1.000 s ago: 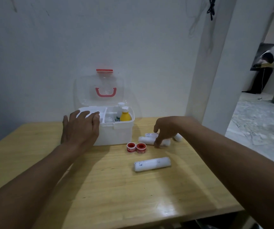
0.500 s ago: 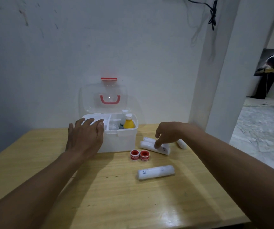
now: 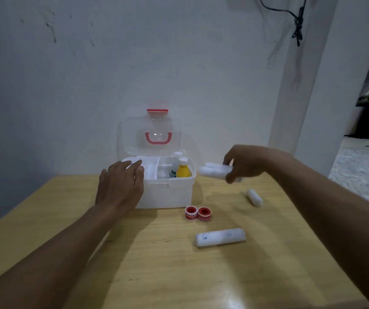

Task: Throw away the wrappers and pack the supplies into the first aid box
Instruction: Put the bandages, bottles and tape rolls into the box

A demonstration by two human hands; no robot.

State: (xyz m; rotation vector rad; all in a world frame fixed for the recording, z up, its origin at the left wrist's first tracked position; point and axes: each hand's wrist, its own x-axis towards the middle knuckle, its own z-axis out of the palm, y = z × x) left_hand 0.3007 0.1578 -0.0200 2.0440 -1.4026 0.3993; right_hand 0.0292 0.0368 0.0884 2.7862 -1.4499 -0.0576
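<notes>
- Your right hand (image 3: 245,166) is raised above the table (image 3: 156,270), just right of the first aid box (image 3: 168,192), and grips white bandage rolls (image 3: 214,170) between thumb and fingers; they look like two rolls held together, though blur makes the count unsure.
- Your left hand (image 3: 121,188) lies flat and loose against the box's front left corner, fingers spread over its rim, grasping nothing.
- The box stands near the wall with its clear lid (image 3: 156,134) upright and open; a yellow bottle (image 3: 183,170) stands in its right compartment.
- Two red tape rolls (image 3: 198,213) sit side by side, touching, just in front of the box's right corner.
- A long white bandage roll (image 3: 220,237) lies on the table nearer you.
- A smaller white roll (image 3: 254,197) lies to the right, below your right wrist.
</notes>
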